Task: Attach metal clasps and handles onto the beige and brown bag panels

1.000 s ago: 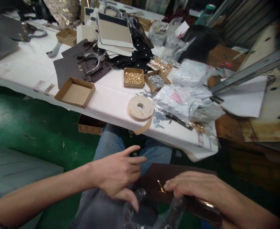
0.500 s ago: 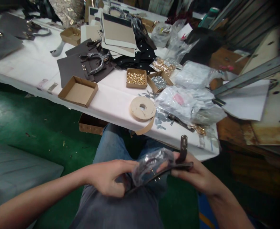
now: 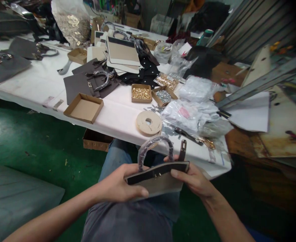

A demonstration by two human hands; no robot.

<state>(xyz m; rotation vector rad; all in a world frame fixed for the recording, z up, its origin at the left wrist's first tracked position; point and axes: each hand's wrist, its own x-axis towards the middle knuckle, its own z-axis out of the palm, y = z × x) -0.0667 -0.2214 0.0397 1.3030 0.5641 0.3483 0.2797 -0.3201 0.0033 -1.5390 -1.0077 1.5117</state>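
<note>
I hold a dark brown bag panel (image 3: 158, 178) edge-up over my lap, just below the table's front edge. Its handle (image 3: 154, 146), wrapped in clear plastic, arches above it, and a strap with a metal fitting (image 3: 182, 151) sticks up at its right end. My left hand (image 3: 117, 185) grips the panel's left end, fingers curled around it. My right hand (image 3: 193, 178) clasps the right end, thumb on the top edge.
The white table (image 3: 117, 114) carries a roll of tan tape (image 3: 148, 122), an empty cardboard tray (image 3: 83, 107), small boxes of gold (image 3: 141, 93) and silver (image 3: 163, 95) hardware, plastic bags (image 3: 195, 112), grey bag panels (image 3: 87, 82) and stacked boards (image 3: 122, 53). Green floor (image 3: 37, 141) lies to the left.
The panel has been raised from lying on my lap to standing edge-up, handle on top. Both hands shifted to grip its ends. The view tilted up slightly.
</note>
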